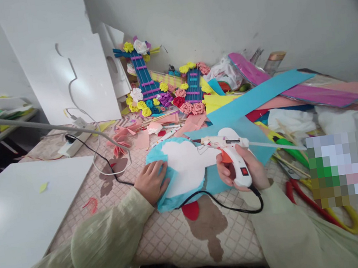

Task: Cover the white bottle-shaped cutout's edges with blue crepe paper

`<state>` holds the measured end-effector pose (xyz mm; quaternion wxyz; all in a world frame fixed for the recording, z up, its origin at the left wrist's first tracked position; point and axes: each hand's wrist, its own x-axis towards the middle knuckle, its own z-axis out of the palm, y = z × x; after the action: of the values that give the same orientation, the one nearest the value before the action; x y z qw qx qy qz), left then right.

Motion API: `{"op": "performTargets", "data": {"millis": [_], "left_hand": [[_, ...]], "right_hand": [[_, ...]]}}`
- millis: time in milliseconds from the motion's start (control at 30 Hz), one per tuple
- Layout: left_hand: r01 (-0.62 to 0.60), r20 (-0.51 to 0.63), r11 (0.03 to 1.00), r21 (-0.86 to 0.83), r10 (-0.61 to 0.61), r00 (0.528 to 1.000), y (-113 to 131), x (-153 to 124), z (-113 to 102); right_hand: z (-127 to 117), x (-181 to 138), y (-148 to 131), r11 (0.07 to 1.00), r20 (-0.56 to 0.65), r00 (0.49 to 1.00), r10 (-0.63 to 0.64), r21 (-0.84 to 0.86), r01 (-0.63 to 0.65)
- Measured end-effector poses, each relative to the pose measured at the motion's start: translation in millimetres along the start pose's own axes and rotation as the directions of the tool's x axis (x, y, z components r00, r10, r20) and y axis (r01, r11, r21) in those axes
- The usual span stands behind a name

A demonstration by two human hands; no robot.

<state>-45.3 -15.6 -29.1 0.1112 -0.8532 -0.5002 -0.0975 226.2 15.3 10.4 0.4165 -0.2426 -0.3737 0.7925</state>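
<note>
My right hand point(252, 169) is closed around the grip of a white glue gun point(231, 153) with a red switch; its nozzle points left over a white foam cut-out point(186, 164). That cut-out lies on a light blue paper shape point(164, 199). My left hand point(151, 180) rests flat on the blue paper's left edge, fingers together and stretched out. A black cord point(228, 206) runs from the gun's base across the patterned bed cover.
A white board point(21, 212) lies at the left. White foam sheets point(66, 56) lean on the wall. Paper-flower guitar models point(145, 81) stand at the back. A power strip point(74, 141), coloured paper sheets point(253, 95), red-handled scissors point(301, 195) and scraps surround the work.
</note>
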Motion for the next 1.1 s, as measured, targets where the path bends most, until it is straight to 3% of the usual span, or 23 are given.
{"op": "performTargets", "data": {"millis": [267,567,833,1100], "left_hand": [[0.076,-0.001,0.977,-0.199,-0.078,0.997,-6,0,1],[0.043,0.086,0.999,0.011,-0.044,0.995,-1,8,-4],[0.031,0.045,0.994,-0.104,-0.027,0.999,-2,-11,-2],[-0.015,0.047,0.997,-0.082,0.019,0.999,0,-19,1]], "right_hand": [[-3,1,1,1.0,0.005,1.0,0.011,0.02,-0.011],[-1,0,-1,1.0,0.005,1.0,0.007,0.002,-0.007],[-1,-1,-2,1.0,0.01,1.0,-0.016,0.022,0.016],[-2,-1,0,0.999,0.02,1.0,-0.019,0.036,0.018]]}}
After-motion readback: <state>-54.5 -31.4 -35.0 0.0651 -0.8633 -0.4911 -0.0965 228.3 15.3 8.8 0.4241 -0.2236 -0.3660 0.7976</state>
